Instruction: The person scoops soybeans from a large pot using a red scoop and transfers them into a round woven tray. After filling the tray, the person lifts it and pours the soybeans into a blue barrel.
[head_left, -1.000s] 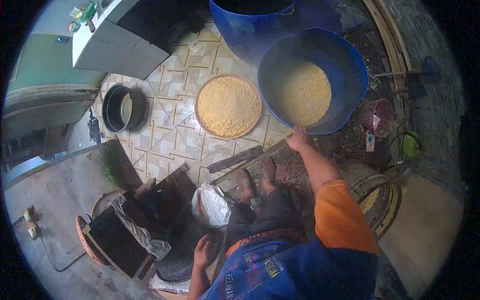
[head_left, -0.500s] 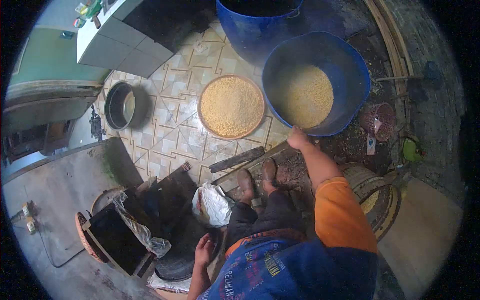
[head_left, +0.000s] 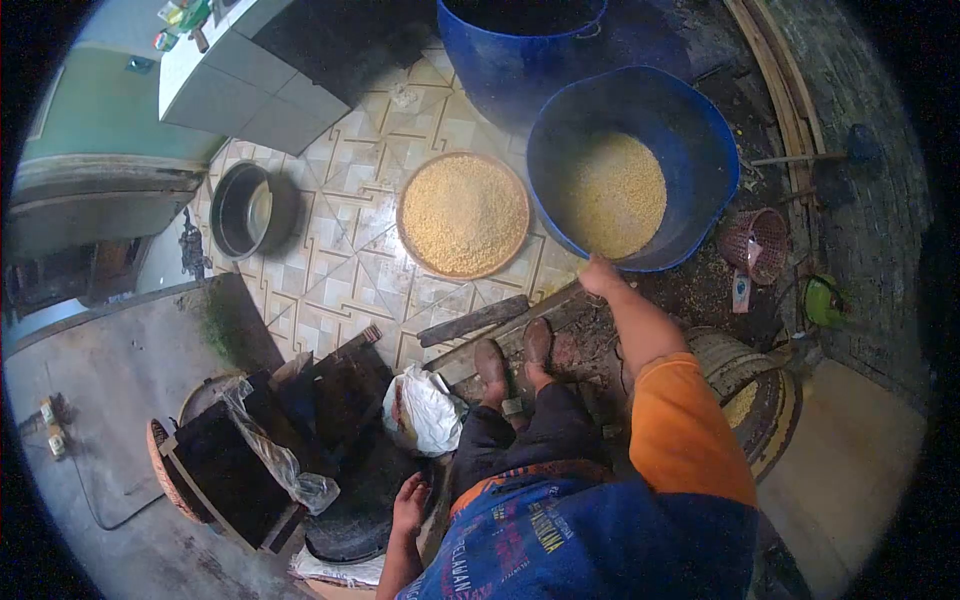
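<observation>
My right hand (head_left: pixel 600 277) is at the near rim of a large blue tub (head_left: pixel 697 215), its fingers closed over the edge. Pale yellow beans or grains (head_left: pixel 620 195) cover part of the tub's bottom. My left hand (head_left: pixel 409 503) hangs low by my left side, fingers loosely bent and apart, with nothing visible in it. Below it lies a dark round pan-like thing (head_left: pixel 352 535). On the tiles left of the tub, a round shallow tray (head_left: pixel 402 228) is heaped with similar yellow grains (head_left: pixel 465 215).
Behind the tub stands a second blue tub (head_left: pixel 490 70). A dark basin (head_left: pixel 230 212) sits on the tiles at left. A wooden plank (head_left: pixel 473 321) lies before my feet, near a white sack (head_left: pixel 425 412). At right are a red basket (head_left: pixel 765 245) and a round container (head_left: pixel 790 410).
Almost nothing differs. The view has shifted very slightly; my right hand stays at the tub's rim and my left hand remains low at my side.
</observation>
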